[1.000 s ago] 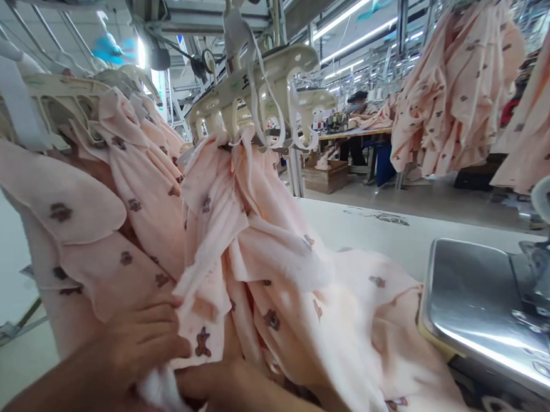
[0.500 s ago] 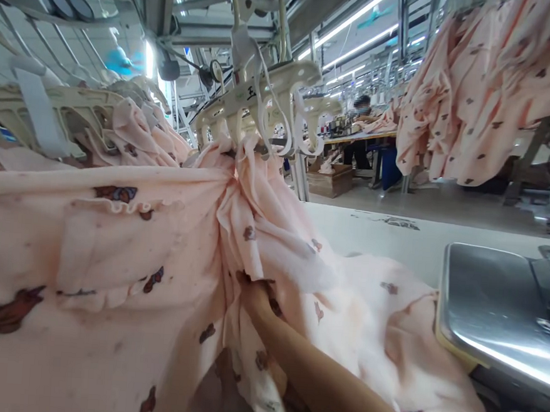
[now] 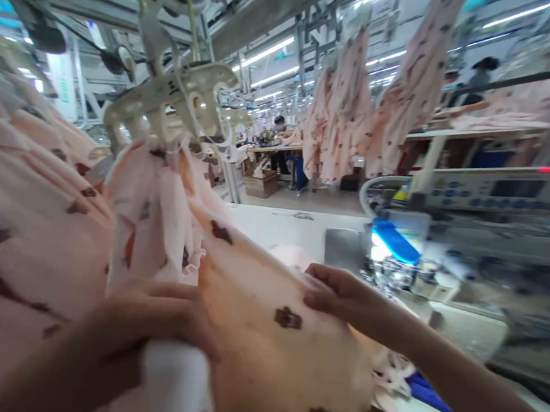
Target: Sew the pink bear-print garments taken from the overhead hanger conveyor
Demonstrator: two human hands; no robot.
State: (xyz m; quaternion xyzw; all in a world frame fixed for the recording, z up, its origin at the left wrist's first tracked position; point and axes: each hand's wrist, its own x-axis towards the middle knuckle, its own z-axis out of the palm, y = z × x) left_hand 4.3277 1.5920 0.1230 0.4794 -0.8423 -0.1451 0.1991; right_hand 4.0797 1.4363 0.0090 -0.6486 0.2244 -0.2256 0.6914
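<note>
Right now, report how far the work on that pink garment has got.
Done: the pink bear-print fabric piece is drawn over from the cream plastic hanger clamp towards the sewing machine. In hand: the left hand grips its bunched edge; the right hand presses it flat. Left: it is not under the needle, and no stitching shows.
</note>
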